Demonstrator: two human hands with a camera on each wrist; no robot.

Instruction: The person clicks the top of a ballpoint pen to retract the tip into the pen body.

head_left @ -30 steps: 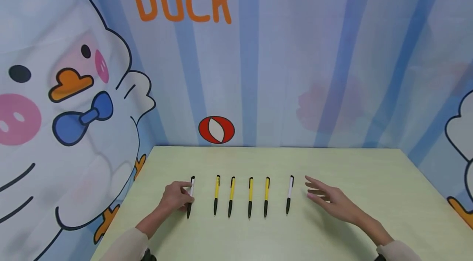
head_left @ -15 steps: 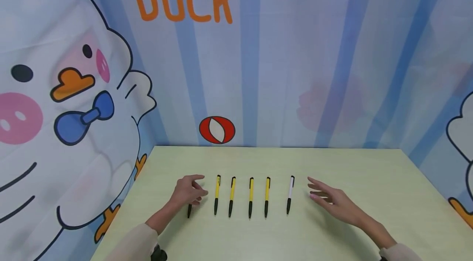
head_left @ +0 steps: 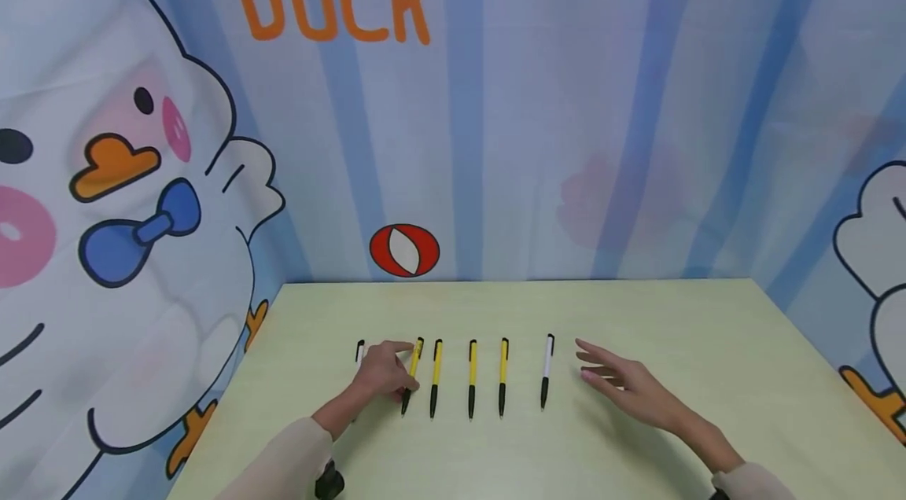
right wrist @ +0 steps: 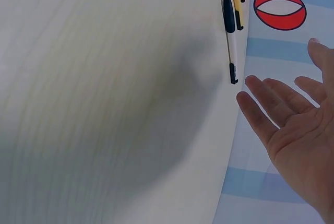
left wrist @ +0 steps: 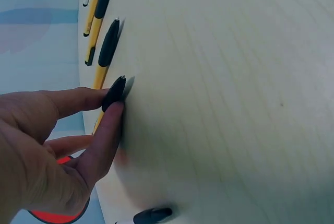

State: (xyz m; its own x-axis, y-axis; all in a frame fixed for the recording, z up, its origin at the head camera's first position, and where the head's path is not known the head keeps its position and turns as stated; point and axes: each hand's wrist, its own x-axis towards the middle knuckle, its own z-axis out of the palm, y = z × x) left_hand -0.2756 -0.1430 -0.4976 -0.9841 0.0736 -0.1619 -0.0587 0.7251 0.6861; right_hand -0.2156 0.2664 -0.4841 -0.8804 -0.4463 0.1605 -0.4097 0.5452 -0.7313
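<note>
Several click pens stand in a spaced row on the table, yellow ones between two white ones, all with black grips. My left hand (head_left: 382,371) pinches the leftmost yellow pen (head_left: 416,359), which tilts slightly. Seen from the left wrist, thumb and a finger lie on either side of that pen's black grip (left wrist: 114,92). Left of it, a white pen (head_left: 360,351) is mostly covered by the left hand. My right hand (head_left: 631,391) hovers over the table with fingers extended, holding nothing. Nearest to it lies the other white pen (head_left: 548,360), not touched.
Three more yellow pens, including one (head_left: 436,374) close beside the pinched pen, lie roughly parallel. The pale wooden table (head_left: 637,311) meets a blue striped cloth backdrop (head_left: 524,130) at its far edge. A printed duck cloth (head_left: 212,264) hangs along the left side.
My left hand has left the left white pen, moved right and taken hold of the leftmost yellow pen, which now tilts. The right hand has stayed nearly still; the head view has shifted slightly.
</note>
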